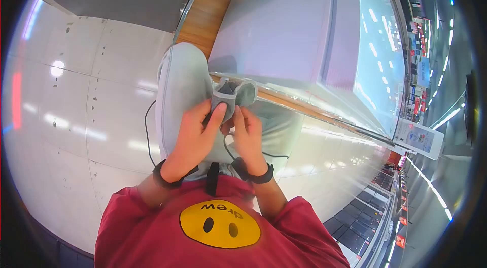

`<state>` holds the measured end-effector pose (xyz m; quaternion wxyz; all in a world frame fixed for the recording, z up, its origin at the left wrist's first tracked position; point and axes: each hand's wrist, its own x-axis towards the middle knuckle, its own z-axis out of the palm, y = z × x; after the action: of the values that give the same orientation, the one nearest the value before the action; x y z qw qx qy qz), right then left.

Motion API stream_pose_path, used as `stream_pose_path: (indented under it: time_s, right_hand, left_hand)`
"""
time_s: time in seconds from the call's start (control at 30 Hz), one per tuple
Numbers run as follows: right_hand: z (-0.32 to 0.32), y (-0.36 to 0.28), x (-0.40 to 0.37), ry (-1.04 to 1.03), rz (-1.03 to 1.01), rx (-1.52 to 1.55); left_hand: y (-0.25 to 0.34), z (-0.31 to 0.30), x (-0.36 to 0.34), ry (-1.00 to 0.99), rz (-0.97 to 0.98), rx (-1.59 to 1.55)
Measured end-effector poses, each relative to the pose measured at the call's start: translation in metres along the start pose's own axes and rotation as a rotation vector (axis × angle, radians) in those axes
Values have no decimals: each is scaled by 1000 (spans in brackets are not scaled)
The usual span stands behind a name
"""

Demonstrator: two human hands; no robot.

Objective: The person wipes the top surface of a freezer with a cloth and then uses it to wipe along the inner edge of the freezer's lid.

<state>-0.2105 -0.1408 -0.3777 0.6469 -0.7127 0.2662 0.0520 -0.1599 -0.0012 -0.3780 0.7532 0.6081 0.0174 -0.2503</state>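
Observation:
A small grey fabric piece (223, 99) is held up between my knees, its top edge curling into an open loop. My left hand (197, 130) pinches its lower left side between thumb and fingers. On the other side, my right hand (247, 135) has thumb and fingertips closed on the fabric's lower right part. A paler rounded flap (247, 93) of it sticks out to the right. Both wrists wear black bands, and a thin dark cable (228, 147) runs by the right hand. The exact kind of fabric item cannot be made out.
Just ahead stands a large white display cabinet (276, 29) with a wood-coloured base (203, 19). Pale tiled floor (122, 95) spreads to the left. A sign (420, 138) and store shelves (357, 217) appear at the right. My bent knee (185, 80) is close to the cabinet.

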Motion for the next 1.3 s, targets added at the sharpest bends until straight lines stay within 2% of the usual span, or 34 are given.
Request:
stream_pose_path:
  time_s: [0.4,0.5,0.6,0.7,0.8,0.93,1.13,1.3]
  right_hand:
    - [22,-9,22,12,-37,-85]
    - [21,-22,20,68,-51,-63]
    - [20,-33,22,117,-174,-65]
    - [21,-49,31,180,-195,-16]
    - [38,-60,53,286,-298,171]
    - [32,-32,68,123,-340,62]
    - [18,-11,66,120,-360,72]
    - [17,-8,63,135,-375,84]
  left_hand:
    - [8,-16,22,30,-22,-66]
    - [29,-13,37,-33,24,15]
    - [54,-10,69,-89,82,94]
    - [70,7,111,-76,282,159]
    - [82,27,155,-129,339,167]
    - [85,53,198,-145,478,150]
    - [80,77,212,-212,446,149]
    - [84,85,220,-135,681,278]
